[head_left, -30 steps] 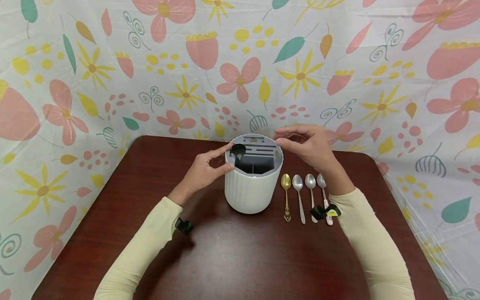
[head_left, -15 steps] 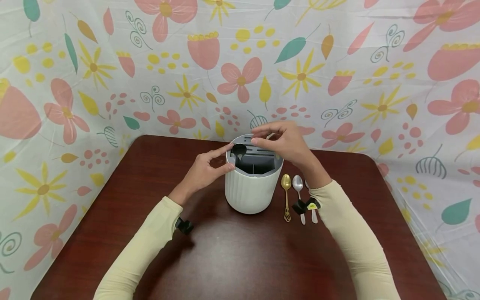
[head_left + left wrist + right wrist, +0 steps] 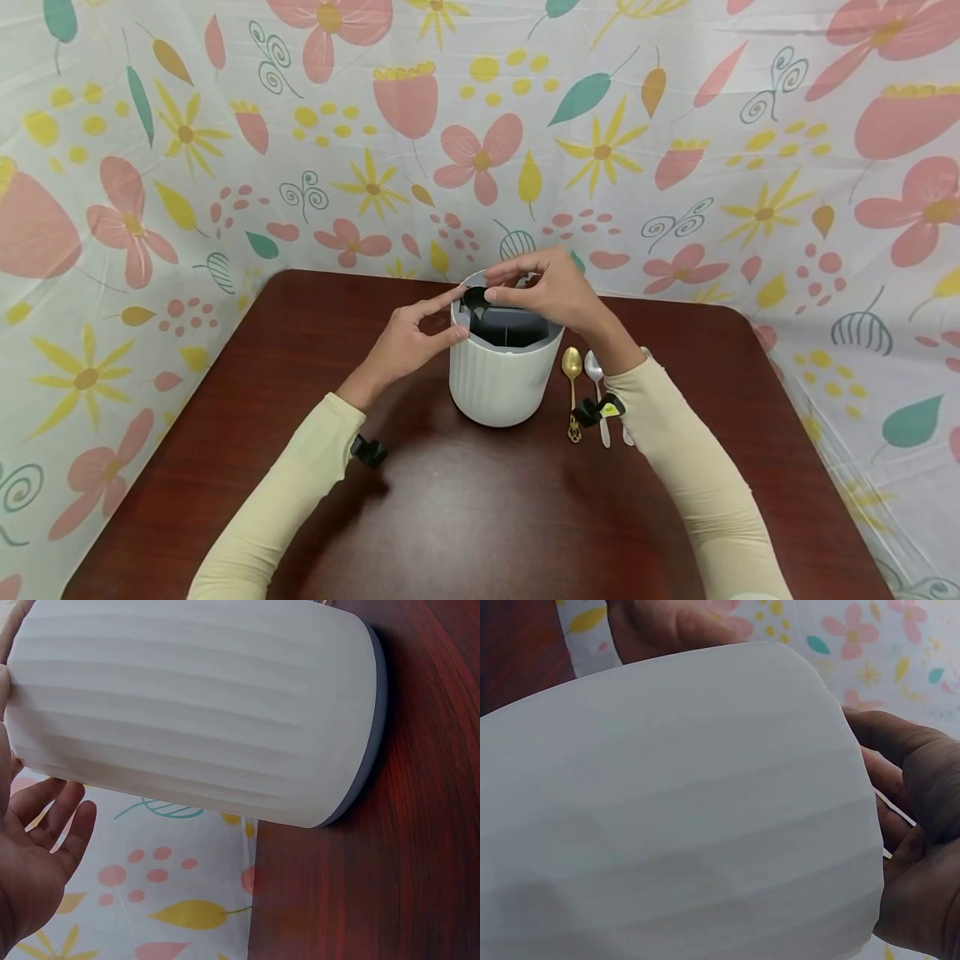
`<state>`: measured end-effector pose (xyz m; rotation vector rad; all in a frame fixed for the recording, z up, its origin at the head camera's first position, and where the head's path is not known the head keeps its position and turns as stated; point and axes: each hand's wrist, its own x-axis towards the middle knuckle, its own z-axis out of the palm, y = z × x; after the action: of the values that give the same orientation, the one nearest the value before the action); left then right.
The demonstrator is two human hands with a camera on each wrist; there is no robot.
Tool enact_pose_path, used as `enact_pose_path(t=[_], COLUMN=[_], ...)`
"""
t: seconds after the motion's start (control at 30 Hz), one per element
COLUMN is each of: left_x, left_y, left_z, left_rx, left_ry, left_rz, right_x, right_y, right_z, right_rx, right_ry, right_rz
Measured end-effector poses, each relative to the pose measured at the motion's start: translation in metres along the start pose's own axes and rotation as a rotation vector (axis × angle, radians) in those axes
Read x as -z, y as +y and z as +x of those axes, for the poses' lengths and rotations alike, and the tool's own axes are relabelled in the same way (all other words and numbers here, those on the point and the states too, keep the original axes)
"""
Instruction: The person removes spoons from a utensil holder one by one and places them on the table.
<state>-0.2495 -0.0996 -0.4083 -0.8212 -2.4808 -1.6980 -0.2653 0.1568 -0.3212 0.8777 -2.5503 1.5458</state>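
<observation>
A white ribbed utensil holder with a grey divided insert stands upright on the table. A black spoon sticks up at the left of the insert, its bowl at rim height. My left hand rests on the holder's left rim with thumb and index finger spread and fairly straight. In the left wrist view its other fingers are loosely bent beside the wall. My right hand reaches over the holder from the right. Its thumb tip is right at the black spoon's bowl, with a gap between thumb and index finger.
A gold spoon and silver spoons lie in a row on the table right of the holder, partly hidden under my right forearm. The dark wooden table meets a flowered cloth backdrop at its far edge.
My right hand has moved left across the top of the holder, from its right rim to the black spoon. My left hand and the holder have stayed in place.
</observation>
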Motion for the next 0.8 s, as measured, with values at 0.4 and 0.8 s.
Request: enact_pose_path(t=[0.4,0.8], left_x=[0.0008,0.0007], left_y=[-0.0012,-0.0025], left_z=[-0.0011,-0.0009], left_rx=[-0.03,-0.055], left_ry=[-0.005,0.006], left_rz=[-0.004,0.008], right_x=[-0.0053,-0.0083], right_y=[0.0001,0.0004], right_z=[0.0054,0.007], right_rx=[0.01,-0.017], right_ry=[-0.009,-0.029], right_rz=[-0.032,-0.044])
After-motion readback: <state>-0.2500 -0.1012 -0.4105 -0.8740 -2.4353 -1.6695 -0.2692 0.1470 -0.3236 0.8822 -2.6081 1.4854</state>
